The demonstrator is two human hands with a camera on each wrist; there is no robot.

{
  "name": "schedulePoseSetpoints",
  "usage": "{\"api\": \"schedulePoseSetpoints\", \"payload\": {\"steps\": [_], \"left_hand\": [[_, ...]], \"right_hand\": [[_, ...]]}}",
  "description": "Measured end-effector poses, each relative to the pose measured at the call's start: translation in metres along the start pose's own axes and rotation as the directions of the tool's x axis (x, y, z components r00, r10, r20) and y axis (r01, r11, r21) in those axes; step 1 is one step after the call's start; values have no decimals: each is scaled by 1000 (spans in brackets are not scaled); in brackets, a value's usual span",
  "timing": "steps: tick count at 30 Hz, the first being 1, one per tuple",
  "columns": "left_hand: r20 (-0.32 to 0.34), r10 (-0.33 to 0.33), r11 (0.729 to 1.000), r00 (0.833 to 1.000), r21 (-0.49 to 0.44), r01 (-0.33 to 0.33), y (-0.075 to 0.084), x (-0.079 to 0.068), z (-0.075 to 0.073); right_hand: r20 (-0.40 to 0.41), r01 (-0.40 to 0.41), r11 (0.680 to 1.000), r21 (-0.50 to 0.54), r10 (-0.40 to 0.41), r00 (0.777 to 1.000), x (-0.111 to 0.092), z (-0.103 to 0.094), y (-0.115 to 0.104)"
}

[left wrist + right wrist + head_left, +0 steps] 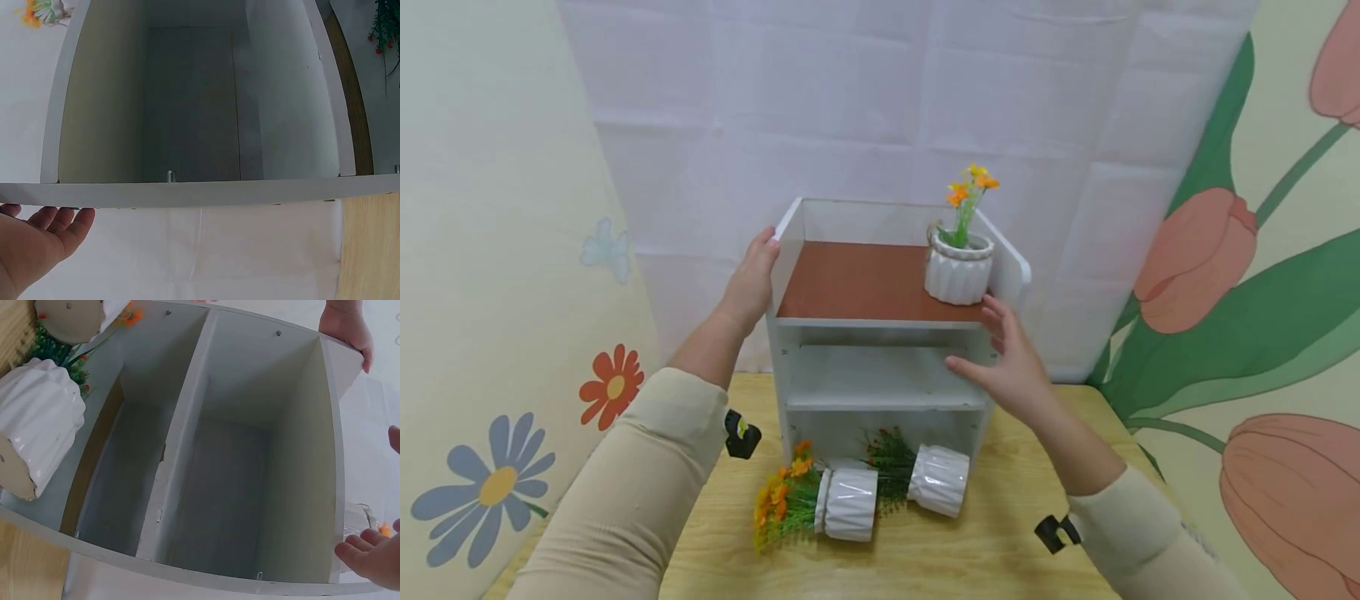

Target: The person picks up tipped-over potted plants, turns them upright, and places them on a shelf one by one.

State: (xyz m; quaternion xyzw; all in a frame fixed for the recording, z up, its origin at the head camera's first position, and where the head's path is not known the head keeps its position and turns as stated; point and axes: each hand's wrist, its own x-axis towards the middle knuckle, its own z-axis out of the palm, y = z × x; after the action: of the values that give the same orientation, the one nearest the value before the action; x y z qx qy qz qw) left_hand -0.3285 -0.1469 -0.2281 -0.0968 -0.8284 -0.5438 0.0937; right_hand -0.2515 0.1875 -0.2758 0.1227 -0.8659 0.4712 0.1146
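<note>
A white shelf unit with a brown top board stands on a wooden table. My left hand rests with straight fingers against the upper left side panel; the left wrist view shows that hand beside the panel's edge. My right hand is open with fingers spread at the unit's right front corner, just below a white ribbed pot of orange flowers upright on the top board. In the right wrist view the fingertips lie by the shelf edge. Whether they touch it is unclear.
Two more white ribbed pots lie on their sides before the shelf: one with orange flowers, one with a green plant. A white cloth backdrop hangs close behind the unit. Flower-printed walls close in left and right.
</note>
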Motion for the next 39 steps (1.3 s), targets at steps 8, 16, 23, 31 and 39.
{"api": "schedulePoseSetpoints", "payload": {"steps": [8,16,23,31,39], "left_hand": [[-6,-3,1000,1000,9,3,1,-1,0],[-8,5,1000,1000,7,-5,1,0,1],[-6,1,1000,1000,3,-1,1,0,0],[-7,18,1000,1000,-6,-18,0,0,0],[-10,9,1000,1000,4,-9,0,0,1]], "right_hand": [[50,17,1000,7,-17,999,-9,5,10],[96,-18,1000,-19,20,995,-17,13,25],[130,-48,999,-18,50,990,-22,22,40],[166,-19,999,-26,23,986,-30,35,55],[209,-89,996,-20,91,974,-37,45,64]]}}
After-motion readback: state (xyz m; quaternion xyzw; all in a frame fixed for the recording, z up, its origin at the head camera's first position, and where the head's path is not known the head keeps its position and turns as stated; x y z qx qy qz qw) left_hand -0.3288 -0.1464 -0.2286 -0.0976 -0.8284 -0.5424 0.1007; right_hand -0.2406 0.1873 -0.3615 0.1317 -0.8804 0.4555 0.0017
